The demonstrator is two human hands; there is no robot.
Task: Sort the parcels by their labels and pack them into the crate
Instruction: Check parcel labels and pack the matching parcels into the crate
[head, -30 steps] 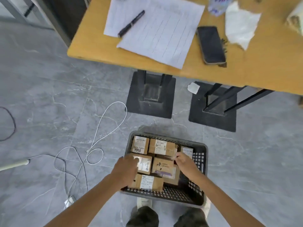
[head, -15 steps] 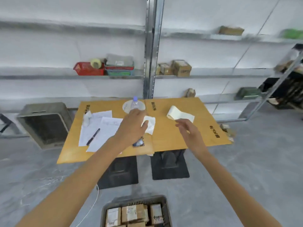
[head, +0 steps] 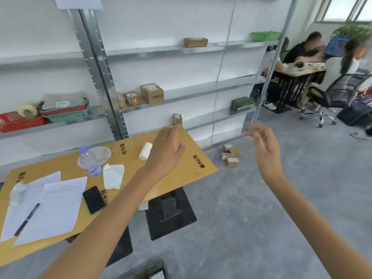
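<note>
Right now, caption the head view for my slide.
Left hand and right hand raised empty near the table; parcels lie on the floor by the shelving.

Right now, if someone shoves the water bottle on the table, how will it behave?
Water bottle stands upright, tall and narrow, so it probably tips rather than slides. Round body: likely rolls once down. Thin clear plastic probably dents when squeezed; fill level unclear.

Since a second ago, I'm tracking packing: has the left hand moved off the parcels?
Yes: left hand rose out of the crate, now up near the table.
</note>
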